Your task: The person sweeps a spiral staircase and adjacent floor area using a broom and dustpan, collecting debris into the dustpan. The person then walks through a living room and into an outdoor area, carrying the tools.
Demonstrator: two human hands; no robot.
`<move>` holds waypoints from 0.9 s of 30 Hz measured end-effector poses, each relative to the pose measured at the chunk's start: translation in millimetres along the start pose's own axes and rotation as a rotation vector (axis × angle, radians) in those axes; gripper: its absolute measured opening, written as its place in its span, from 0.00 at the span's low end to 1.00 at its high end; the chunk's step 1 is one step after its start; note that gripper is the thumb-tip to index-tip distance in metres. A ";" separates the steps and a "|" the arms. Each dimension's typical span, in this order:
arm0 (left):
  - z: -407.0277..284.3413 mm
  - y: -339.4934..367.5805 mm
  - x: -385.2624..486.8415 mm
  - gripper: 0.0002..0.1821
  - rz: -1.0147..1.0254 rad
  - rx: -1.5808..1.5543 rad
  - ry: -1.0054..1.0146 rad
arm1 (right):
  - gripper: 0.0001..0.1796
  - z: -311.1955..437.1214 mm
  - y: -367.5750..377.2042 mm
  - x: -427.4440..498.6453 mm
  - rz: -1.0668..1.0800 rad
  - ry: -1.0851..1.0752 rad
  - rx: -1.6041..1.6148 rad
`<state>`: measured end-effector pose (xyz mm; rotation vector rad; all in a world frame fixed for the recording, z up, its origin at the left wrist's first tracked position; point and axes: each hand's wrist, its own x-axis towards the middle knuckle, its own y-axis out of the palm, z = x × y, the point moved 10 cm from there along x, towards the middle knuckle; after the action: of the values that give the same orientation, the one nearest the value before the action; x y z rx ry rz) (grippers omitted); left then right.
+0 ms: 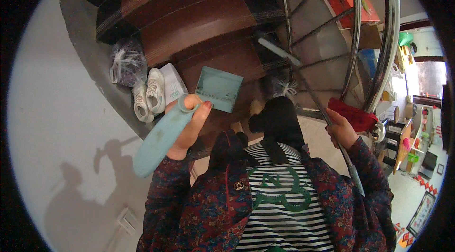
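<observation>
My left hand (190, 129) is closed around the pale blue handle (158, 142) of a dustpan, near its ringed end. Beyond it, the dustpan's tray (220, 83) is over a brown stair tread, with a toothed strip across its inside. My right hand (340, 128) grips a long, thin grey pole (312, 94), which slants from my right forearm up toward the railing. The pole's far end carries a pale sleeve (279, 51); past that it is too dark and blurred to tell what is attached.
Curving brown stairs (199, 28) with dark edges rise ahead. White sneakers (155, 90), a white box (173, 83) and a tied plastic bag (128, 62) sit along the left wall. A metal railing (384, 39) bounds the right, with red cloth (350, 115) at its foot.
</observation>
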<state>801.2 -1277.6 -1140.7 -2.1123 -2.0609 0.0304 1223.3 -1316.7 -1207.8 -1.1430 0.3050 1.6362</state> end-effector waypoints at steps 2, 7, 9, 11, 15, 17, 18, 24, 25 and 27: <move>1.8 0.4 -1.5 0.12 0.030 0.026 0.012 | 0.37 -3.6 2.0 -0.8 0.004 0.079 0.133; 11.0 -5.2 -2.2 0.11 0.021 0.094 -0.001 | 0.22 -3.3 5.3 36.5 0.054 0.046 0.318; 15.1 -7.0 -1.6 0.11 0.029 0.067 -0.027 | 0.09 27.8 4.8 82.8 0.025 -0.259 -0.114; 20.3 -8.6 1.2 0.11 0.051 0.018 -0.068 | 0.07 64.5 20.6 127.2 -0.043 -0.618 -0.738; 16.1 -10.7 8.5 0.11 0.046 0.035 -0.007 | 0.09 66.2 55.4 228.7 0.102 -0.496 -0.773; 16.1 -11.9 9.3 0.11 0.030 0.048 -0.011 | 0.08 66.1 93.2 244.4 0.166 -0.600 -0.930; 17.2 -14.0 9.6 0.11 0.021 0.036 -0.026 | 0.07 66.1 98.7 244.4 0.073 -0.639 -1.064; 20.0 -17.1 11.9 0.10 0.004 0.073 -0.058 | 0.12 44.2 88.6 171.3 0.109 -0.563 -0.810; 19.3 -18.0 12.5 0.10 -0.006 0.092 -0.054 | 0.16 32.5 74.7 164.0 0.107 -0.329 -0.483; 18.0 -19.0 13.8 0.10 -0.020 0.138 -0.049 | 0.23 27.7 66.7 145.4 0.183 -0.062 -0.092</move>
<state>780.3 -1261.4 -1154.0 -2.0277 -2.0436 0.2169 1155.8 -1236.0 -1331.5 -1.1579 0.3041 1.8599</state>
